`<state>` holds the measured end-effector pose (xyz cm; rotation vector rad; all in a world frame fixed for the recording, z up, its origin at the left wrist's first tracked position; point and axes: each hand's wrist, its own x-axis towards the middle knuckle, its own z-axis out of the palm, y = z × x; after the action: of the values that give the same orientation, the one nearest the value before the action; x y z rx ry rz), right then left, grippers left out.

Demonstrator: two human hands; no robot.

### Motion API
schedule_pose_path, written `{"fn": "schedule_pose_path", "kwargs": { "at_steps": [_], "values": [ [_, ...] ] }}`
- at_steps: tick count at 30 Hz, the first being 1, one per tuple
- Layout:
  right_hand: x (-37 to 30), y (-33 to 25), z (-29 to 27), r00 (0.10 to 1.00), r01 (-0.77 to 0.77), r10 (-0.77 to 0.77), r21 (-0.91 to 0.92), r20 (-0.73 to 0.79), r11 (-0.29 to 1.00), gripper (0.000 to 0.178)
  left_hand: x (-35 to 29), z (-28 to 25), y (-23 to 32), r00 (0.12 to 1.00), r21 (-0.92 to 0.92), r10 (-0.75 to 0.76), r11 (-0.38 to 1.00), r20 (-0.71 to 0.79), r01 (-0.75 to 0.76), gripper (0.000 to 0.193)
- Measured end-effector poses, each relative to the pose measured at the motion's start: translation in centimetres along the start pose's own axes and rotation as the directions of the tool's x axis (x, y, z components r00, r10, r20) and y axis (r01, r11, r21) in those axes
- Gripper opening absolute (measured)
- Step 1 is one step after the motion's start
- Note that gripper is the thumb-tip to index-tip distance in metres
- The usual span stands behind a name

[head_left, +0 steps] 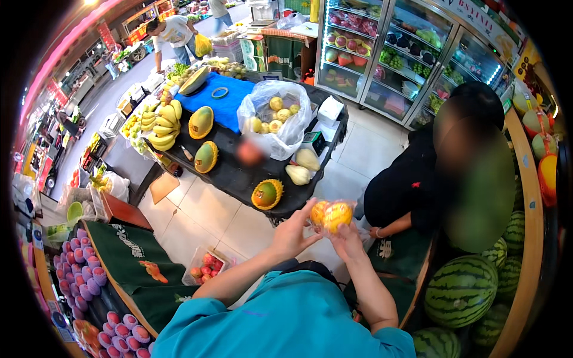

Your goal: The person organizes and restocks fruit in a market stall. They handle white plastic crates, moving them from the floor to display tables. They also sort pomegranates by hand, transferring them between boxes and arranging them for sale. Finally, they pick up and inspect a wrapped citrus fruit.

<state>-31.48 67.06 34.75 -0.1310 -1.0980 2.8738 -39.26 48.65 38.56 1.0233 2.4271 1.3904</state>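
Between my two hands is a clear plastic pack of round yellow-orange fruit (338,216), held up in front of my chest. The fingers of my left hand (293,229) grip its left side, while my right hand (347,242) closes on it from below and the right. Exactly which fruit it is, I cannot tell. Just beyond, on the black-covered table (239,188), a papaya-like fruit in a yellow foam net (267,194) sits near the edge. Two pale pear-shaped fruits (301,170) lie to its right.
Past these, a clear bag of yellow fruit (276,116), bananas (162,126) and a blue cloth (215,98) cover the table. A person in black (397,179) stands close on my right, beside watermelons (461,291). A box of red fruit (207,267) is at lower left; glass-door fridges (412,59) stand behind.
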Motion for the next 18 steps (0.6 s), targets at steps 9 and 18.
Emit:
{"fn": "schedule_pose_path", "kwargs": {
  "at_steps": [9,18],
  "values": [
    [11.8,-4.4,-5.8,0.997,-0.021,0.032,0.153,-0.073,0.988,0.084,0.2,2.7,-5.5,0.959,-0.1,-0.282,0.955,-0.019,0.278,0.051],
    [25.1,-9.9,-6.3,0.99,0.071,-0.051,0.157,-0.131,0.985,0.079,3.5,1.5,-10.4,0.917,-0.167,-0.4,0.905,-0.017,0.391,0.039]
  ]
}}
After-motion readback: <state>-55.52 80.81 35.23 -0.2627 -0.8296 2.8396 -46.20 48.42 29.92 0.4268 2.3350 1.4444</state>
